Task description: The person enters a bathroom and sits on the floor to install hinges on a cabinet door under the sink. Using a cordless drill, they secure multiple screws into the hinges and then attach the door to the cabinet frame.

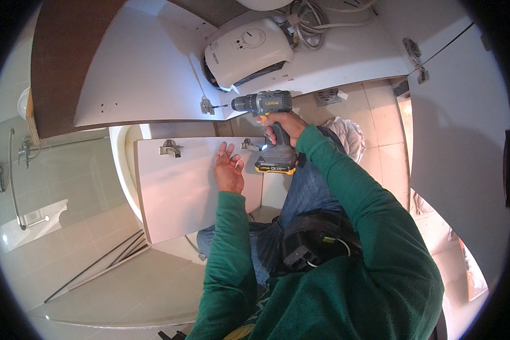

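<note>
My right hand (287, 126) grips a grey and black cordless drill (273, 102) by its handle, a finger near the trigger. Its bit points left at a metal hinge mounting plate (207, 106) on the inner side wall of the white cabinet (139, 73); whether the tip touches a screw there is too small to tell. Below, a loose white door panel (178, 195) carries two metal hinges, one at the left (170, 148) and one near the drill (250, 145). In front of this panel my left hand (229, 170) is palm up, fingers loosely bent and apart, holding nothing visible.
Inside the cabinet are a white box-shaped appliance with a dial (249, 48), coiled hoses (309, 25) and small screws (287, 77). Another cabinet door (462, 136) hangs at the right. A floor drain (327, 97) and crumpled white cloth (348, 136) are beyond my legs; thin dark rods (96, 264) lie left.
</note>
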Tool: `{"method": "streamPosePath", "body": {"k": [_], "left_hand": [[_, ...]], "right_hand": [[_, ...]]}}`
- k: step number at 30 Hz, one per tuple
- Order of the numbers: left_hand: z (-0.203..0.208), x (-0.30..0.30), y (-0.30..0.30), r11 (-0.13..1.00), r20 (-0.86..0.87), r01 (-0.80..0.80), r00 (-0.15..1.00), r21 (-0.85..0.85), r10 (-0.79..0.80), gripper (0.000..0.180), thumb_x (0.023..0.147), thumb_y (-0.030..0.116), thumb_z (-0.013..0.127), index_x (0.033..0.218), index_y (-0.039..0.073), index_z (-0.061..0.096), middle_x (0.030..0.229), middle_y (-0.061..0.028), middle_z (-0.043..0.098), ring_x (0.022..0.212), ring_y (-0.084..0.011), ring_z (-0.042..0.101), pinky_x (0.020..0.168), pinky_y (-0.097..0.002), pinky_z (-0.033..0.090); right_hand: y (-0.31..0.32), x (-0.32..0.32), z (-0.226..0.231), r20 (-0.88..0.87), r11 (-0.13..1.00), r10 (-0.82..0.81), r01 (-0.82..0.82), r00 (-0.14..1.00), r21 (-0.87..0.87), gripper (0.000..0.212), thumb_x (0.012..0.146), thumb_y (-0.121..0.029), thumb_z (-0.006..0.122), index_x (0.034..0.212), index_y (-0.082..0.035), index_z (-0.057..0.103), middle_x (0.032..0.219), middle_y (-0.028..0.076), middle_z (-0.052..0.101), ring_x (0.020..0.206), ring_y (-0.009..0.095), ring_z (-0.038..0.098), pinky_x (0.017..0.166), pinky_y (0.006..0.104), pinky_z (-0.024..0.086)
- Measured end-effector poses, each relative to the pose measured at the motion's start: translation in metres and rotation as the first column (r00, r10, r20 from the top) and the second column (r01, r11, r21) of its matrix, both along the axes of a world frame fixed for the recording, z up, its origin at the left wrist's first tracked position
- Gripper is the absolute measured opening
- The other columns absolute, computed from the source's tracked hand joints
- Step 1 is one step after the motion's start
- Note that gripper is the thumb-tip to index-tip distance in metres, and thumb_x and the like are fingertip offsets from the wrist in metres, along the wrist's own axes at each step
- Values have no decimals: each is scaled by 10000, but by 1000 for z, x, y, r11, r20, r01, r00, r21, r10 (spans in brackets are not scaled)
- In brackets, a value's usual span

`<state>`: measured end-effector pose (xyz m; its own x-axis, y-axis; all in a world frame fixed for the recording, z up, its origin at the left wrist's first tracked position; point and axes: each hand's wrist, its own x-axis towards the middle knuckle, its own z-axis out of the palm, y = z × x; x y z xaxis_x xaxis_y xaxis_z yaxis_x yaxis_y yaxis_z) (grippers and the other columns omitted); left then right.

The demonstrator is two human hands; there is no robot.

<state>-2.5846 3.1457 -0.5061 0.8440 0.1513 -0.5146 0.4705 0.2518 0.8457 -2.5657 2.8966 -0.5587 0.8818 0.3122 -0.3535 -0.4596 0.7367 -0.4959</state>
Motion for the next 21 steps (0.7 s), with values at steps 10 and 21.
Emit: {"method": "streamPosePath", "body": {"k": [10, 21], "left_hand": [[-9, 45, 1, 998, 42, 62, 997, -8, -62, 320, 1104, 267, 583, 1373, 93, 594, 1130, -9, 685, 833, -118, 592, 712, -309, 540], [4, 89, -23, 999, -129, 16, 991, -31, -20, 130, 1015, 243, 674, 1102, 147, 664, 761, 91, 421, 599, -69, 368, 521, -245, 303]], "right_hand": [[-41, 39, 16, 305, 830, 196, 7, 932, -557, 338, 800, -147, 711, 1081, 38, 748, 701, 82, 649, 530, 171, 612, 506, 348, 503], [-48, 56, 14, 102, 910, 229, -176, 968, -375, 229, 813, -179, 746, 934, 11, 703, 691, 79, 638, 532, 198, 599, 509, 356, 499]]}}
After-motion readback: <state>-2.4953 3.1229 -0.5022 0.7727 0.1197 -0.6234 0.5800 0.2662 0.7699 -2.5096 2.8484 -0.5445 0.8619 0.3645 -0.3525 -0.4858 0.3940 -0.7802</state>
